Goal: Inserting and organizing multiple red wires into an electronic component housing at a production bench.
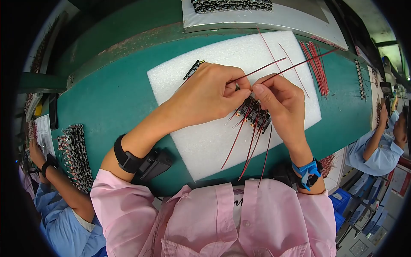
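My left hand (220, 90) is closed in a pinch, with a dark red wire (269, 64) running out from its fingers toward the upper right. Its thumb and fingertips almost meet those of my right hand (282, 100). That hand pinches a second, longer red wire (306, 61), which reaches past the far edge of the foam. Just below the fingertips lies a row of small black circuit boards (253, 115), partly hidden by both hands. Several red wires (249, 150) trail from the boards toward me. Everything rests on a white foam sheet (192, 150).
Two loose thin wires (291, 64) lie on the foam's right part. Beside it sits a bundle of red wires (316, 70). Another board strip (193, 70) is behind my left wrist. A pile of wired boards (75, 150) stands left on the green table (107, 96). Co-workers sit at both sides.
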Demonstrator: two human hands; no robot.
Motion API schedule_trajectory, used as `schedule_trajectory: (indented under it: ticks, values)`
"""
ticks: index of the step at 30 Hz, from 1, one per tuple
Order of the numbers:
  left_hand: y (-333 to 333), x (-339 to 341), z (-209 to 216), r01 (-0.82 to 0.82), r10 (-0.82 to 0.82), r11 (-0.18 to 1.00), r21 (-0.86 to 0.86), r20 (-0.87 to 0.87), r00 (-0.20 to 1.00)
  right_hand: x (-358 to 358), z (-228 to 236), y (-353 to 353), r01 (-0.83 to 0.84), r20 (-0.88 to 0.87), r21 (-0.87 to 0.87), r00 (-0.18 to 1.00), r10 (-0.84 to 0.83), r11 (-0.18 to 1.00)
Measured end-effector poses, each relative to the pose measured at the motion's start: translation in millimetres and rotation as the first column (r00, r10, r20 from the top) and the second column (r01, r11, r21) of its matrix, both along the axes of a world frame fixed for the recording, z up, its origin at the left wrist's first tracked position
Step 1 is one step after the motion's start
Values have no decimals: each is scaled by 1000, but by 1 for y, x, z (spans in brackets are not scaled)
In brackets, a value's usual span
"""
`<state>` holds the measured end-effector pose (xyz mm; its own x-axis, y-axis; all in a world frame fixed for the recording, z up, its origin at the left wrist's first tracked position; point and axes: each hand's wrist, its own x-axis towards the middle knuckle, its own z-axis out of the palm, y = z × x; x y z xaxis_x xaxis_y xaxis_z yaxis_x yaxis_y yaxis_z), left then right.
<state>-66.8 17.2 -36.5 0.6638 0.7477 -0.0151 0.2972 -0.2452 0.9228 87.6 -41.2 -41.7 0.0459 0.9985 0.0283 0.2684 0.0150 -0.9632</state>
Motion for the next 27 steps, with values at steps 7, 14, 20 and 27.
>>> schedule_trajectory:
  ticks: [7, 14, 20, 27]
  values:
    - [-6, -1, -1, -11, 11, 1000, -6, 42, 999, 0, 4, -3, -21, -20, -18, 1000, 21, 1000]
    - [-14, -6, 3, 42, -40, 990, 137, -22, 999, -2, 2, -14, -35, -33, -50, 999, 33, 998]
    - [-18, -9, -8, 43, -32, 969, 244, -48, 998, -4, -15, -15, -46, 161, 89, 987, 31, 995]
    - [-4, -14, -27, -121, 116, 969, 217, 37, 993, -1, -36, 3, -37, 248, 40, 968, 26, 999]
